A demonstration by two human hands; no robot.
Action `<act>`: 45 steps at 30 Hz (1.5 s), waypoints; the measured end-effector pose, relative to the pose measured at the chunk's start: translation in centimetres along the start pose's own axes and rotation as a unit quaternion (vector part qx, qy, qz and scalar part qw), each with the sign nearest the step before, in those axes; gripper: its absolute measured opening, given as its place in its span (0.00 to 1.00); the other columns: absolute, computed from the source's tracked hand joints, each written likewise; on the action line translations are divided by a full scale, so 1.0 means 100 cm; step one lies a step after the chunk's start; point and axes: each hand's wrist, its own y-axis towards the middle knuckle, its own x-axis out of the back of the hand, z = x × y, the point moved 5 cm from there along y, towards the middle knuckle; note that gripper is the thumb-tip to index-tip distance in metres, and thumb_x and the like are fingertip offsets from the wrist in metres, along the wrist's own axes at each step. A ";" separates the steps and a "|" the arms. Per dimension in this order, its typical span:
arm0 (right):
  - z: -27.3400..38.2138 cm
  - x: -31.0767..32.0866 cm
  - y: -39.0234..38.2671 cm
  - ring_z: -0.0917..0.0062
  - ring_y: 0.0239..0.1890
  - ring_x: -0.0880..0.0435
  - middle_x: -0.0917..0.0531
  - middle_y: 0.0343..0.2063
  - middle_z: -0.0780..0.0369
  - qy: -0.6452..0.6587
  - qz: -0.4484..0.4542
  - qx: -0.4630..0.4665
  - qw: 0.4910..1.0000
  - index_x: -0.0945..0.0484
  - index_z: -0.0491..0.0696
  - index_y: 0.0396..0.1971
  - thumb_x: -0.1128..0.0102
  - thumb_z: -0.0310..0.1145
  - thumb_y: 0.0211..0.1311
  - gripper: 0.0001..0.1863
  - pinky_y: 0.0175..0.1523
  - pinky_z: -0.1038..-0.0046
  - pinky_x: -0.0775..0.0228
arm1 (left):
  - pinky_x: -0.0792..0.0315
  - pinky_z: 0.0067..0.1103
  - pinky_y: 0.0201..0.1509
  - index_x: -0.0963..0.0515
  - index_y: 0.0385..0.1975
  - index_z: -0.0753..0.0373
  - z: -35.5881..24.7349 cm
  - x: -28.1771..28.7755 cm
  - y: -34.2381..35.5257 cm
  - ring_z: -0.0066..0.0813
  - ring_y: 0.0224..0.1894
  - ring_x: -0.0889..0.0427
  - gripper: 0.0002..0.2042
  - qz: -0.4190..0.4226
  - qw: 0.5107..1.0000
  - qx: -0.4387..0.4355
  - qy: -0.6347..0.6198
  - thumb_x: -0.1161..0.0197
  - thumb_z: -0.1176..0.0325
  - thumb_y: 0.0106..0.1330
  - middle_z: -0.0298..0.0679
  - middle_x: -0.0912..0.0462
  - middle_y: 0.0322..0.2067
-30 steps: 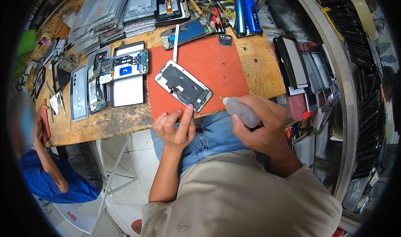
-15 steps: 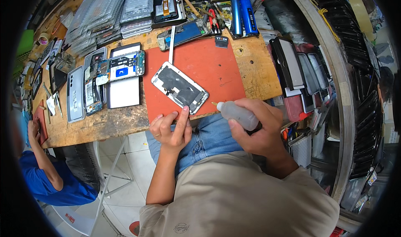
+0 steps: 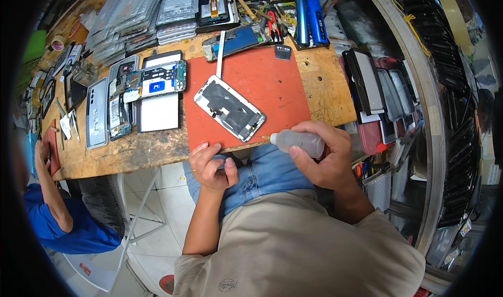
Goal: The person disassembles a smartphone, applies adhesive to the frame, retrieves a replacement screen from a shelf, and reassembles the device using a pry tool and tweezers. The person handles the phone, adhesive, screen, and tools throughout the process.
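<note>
On an orange mat (image 3: 286,103) lies a white-framed phone part (image 3: 229,108) with a dark middle, tilted diagonally beside a thin white strip (image 3: 220,53). My left hand (image 3: 212,168) is just below it at the mat's front edge, fingers loosely curled and apart, with nothing visible in them. My right hand (image 3: 332,158) grips a translucent squeeze bottle (image 3: 299,143) with a thin nozzle pointing left, low by the mat's lower right, short of the phone part.
Opened phones (image 3: 157,79) lie left of the mat; stacked clear trays (image 3: 120,19), tools (image 3: 271,24) and blue cylinders (image 3: 315,19) stand behind. Phone cases (image 3: 367,82) fill the right side. A person in blue (image 3: 73,218) sits at the bench's left.
My left index finger has left the phone part's lower corner and bent down toward me. My right hand with the bottle has shifted slightly down and left, turning the bottle flatter.
</note>
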 end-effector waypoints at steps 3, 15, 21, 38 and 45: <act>-0.003 -0.002 0.001 0.80 0.36 0.12 0.11 0.34 0.59 0.020 0.006 -0.013 1.000 0.16 0.39 0.47 0.26 0.27 0.60 0.16 0.40 0.77 0.22 | 0.19 0.37 0.58 0.31 0.41 0.58 0.002 0.006 0.003 0.43 0.51 0.19 0.10 -0.012 1.000 0.004 0.000 0.35 0.70 0.67 0.45 0.18 0.46; -0.002 -0.012 0.004 0.80 0.28 0.13 0.09 0.34 0.59 0.015 -0.019 0.039 0.999 0.14 0.43 0.48 0.22 0.27 0.57 0.19 0.29 0.77 0.27 | 0.26 0.27 0.43 0.30 0.41 0.58 0.007 0.013 0.008 0.36 0.41 0.14 0.13 -0.075 0.996 0.049 0.010 0.35 0.81 0.64 0.42 0.14 0.41; 0.002 -0.025 0.008 0.78 0.28 0.13 0.09 0.36 0.58 -0.007 -0.010 0.049 0.999 0.14 0.43 0.49 0.21 0.27 0.57 0.19 0.28 0.75 0.27 | 0.22 0.28 0.45 0.28 0.39 0.62 0.002 0.015 0.016 0.39 0.41 0.13 0.08 -0.045 0.998 0.028 0.036 0.38 0.82 0.67 0.46 0.15 0.40; 0.022 -0.053 -0.018 0.66 0.20 0.24 0.24 0.24 0.62 -0.182 -0.051 0.246 0.951 0.17 0.43 0.52 0.18 0.31 0.49 0.28 0.25 0.65 0.33 | 0.26 0.30 0.45 0.26 0.40 0.61 -0.001 0.014 0.016 0.39 0.39 0.11 0.11 -0.041 0.997 0.021 0.055 0.35 0.83 0.63 0.42 0.13 0.37; 0.019 -0.058 -0.002 0.65 0.21 0.21 0.22 0.24 0.60 -0.160 -0.060 0.237 0.956 0.17 0.42 0.51 0.19 0.28 0.49 0.26 0.27 0.65 0.29 | 0.25 0.27 0.44 0.24 0.42 0.59 -0.001 0.015 0.020 0.37 0.41 0.09 0.15 -0.033 0.997 0.003 0.072 0.34 0.84 0.58 0.39 0.13 0.40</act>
